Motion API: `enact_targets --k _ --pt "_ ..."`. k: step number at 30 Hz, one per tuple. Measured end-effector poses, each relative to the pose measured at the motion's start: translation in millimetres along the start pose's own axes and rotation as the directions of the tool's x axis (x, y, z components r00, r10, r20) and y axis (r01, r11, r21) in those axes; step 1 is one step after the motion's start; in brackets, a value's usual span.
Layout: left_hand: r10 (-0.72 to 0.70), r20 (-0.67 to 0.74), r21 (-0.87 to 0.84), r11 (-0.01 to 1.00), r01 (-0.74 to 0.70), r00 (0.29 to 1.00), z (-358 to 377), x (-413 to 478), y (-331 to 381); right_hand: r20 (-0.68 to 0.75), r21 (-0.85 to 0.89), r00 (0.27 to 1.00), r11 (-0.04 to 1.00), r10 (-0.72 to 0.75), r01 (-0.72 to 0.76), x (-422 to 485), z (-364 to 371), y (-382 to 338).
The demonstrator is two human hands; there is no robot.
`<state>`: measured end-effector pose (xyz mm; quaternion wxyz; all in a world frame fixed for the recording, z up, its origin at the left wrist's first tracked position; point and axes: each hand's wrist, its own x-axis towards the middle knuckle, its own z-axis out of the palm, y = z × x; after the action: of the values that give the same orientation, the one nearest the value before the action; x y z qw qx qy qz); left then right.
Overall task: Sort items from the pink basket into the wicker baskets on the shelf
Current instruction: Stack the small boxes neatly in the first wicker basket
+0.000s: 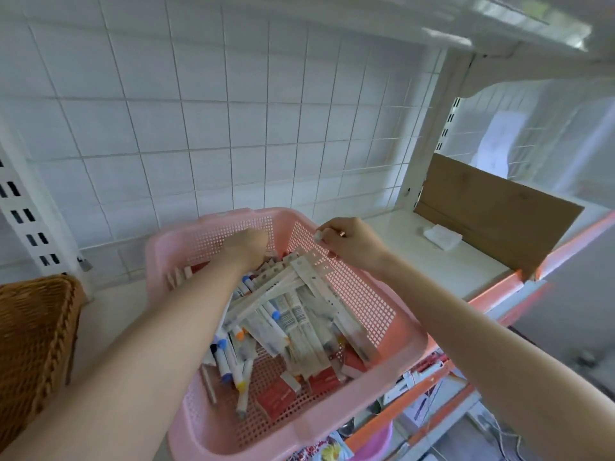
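1. The white shelf (416, 247) carries everything at about chest height, so both arms can reach in from the front.
2. The pink basket (283, 434) sits on the shelf's front edge, tilted toward the person, probably so its contents can be seen and reached.
3. One wicker basket (33, 344) stands at the far left, just beside the pink one, which makes for a short carry. I can't see inside it.
4. A cardboard sheet (492, 221) stands on edge at the right, seemingly as a divider. A folded white cloth (442, 237) lies in front of it.
5. A heap of long paper-wrapped strips (299, 294) lies crisscrossed in the pink basket over markers (229, 361) with coloured caps and red packets (276, 399). Nearly all of it looks unsorted.
6. The left hand (248, 246) reaches down into the far corner of the heap, likely feeling for an item. Its fingers point away and are blurred, so I cannot tell whether they are spread or gripping.
7. The right hand (349, 242) hovers at the basket's far right rim, its fingers curled together.
8. A small white piece (318, 235) is pinched between that hand's thumb and fingertips, held above the rim and apparently just picked out for sorting.
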<state>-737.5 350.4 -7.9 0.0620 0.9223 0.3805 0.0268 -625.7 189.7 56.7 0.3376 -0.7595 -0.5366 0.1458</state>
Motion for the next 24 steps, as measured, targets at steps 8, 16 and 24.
enact_targets --k 8,16,24 --pt "0.015 0.019 0.005 1.000 -0.015 1.000 0 -2 0 -0.029 -0.039 0.999 0.999 -0.015 0.014 -1 5 -2" --pt "-0.093 -0.043 -0.093 0.992 0.088 0.995 -24 -14 0 -0.017 -0.086 1.000 0.996 -0.017 0.016 -2 6 -5" --pt "-0.081 -0.178 -0.130 0.990 0.058 0.981 -40 -52 10 0.028 -0.127 0.998 0.990 -0.050 0.053 -11 8 -9"
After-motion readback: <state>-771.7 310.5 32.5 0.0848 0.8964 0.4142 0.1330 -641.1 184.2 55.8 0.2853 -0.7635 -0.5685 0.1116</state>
